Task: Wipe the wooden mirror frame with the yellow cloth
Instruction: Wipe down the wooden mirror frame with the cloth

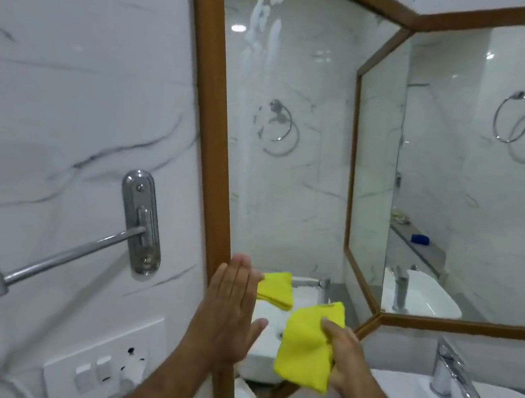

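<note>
Against the marble wall, the wooden mirror frame surrounds a glass pane marked with white streaks near its upper left. Left hand, fingers extended and flat, rests against the frame's lower left upright. Right hand, just right of that upright, grips the folded yellow cloth before the glass.

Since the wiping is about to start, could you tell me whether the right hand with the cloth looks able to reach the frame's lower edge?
Probably yes. The right hand grips the yellow cloth close to the wooden mirror frame, with nothing between them; the left hand is flat against the frame's left side, out of the way.
</note>
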Motion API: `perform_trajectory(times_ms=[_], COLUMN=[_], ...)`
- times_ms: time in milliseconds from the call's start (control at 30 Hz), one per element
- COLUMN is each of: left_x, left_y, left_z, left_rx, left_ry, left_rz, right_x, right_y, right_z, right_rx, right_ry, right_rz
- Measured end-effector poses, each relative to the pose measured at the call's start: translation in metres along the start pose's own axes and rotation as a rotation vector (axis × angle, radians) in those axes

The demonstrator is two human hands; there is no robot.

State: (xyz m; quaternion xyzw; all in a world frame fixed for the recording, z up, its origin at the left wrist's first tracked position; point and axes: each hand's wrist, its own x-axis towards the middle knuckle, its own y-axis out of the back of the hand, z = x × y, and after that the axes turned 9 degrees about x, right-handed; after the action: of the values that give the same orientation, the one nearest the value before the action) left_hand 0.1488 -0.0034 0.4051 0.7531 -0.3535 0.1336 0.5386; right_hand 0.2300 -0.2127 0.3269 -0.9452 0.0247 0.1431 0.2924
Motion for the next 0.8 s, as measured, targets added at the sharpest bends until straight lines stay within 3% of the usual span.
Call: perform_trajectory(times_ms=[133,300,400,500,633,700,800], left_x=[0.094,0.181,0.204,0.212,0.214,0.215,0.219], left_y=[0.098,0.228,0.274,0.280,0.275,0.276,0.273], left_z=[-0.068,-0.167,-0.212,-0.227,-0.230,-0.231,-0.238], left_rx=[0.232,0.618,0.747,0.744,0.728,0.721,0.720], left_ry=[0.060,-0.004,0.049,0.060,0.061,0.054,0.022], left_rz=[0.225,0.293,0.219,0.121,0.159,0.169,0.170], right_x=[-0.012,-0.042,-0.066,-0.075,-0.071,-0.062,-0.054], right_y=[-0.098,-0.196,-0.243,-0.280,-0.337,-0.364,-0.381], right_z=[-0.106,-0.236,-0.286,-0.321,-0.352,-0.350,-0.335], right_rx=[0.375,0.330,0.155,-0.095,-0.353,-0.516,-0.539], right_ry=[0.218,0.604,0.990,1.256,1.387,1.390,1.480], right_rz=[-0.116,-0.140,-0.023,-0.001,-0.118,-0.091,-0.072])
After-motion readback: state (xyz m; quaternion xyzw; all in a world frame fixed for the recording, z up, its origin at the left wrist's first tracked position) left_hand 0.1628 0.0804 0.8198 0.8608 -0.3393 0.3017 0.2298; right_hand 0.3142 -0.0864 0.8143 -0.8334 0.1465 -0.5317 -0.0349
